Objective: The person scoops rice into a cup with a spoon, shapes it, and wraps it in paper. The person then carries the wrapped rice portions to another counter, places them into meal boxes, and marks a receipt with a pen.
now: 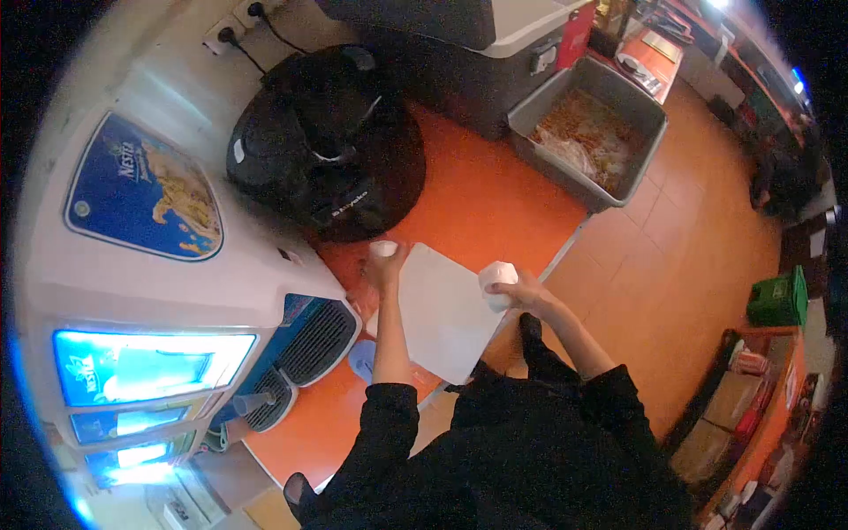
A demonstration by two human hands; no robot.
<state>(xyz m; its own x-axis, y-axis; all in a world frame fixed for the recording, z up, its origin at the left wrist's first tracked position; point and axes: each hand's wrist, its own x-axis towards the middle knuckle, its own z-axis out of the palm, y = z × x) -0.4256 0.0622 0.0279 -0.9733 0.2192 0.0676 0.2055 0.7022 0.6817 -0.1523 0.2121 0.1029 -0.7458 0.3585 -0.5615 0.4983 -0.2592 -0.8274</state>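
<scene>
My left hand (386, 272) is closed around a small white round object (382, 249), at the far left corner of a white flat sheet or board (437, 309). Past the sheet's right side, my right hand (523, 290) grips a larger white rounded bundle (498, 279) with creased faces. It looks like wrapped paper, but what is inside cannot be seen. The white sheet lies on the orange counter (495, 190), reaching toward my body. A bluish round item (361, 360) sits beside my left forearm, partly hidden by it.
A black rice cooker (331, 150) stands beyond my left hand. At left is a white Nestea drink dispenser (256, 274) with drip trays (318, 344). A grey tub (579, 177) with brownish food scraps sits at the counter's far right end. A green crate (777, 299) stands at far right.
</scene>
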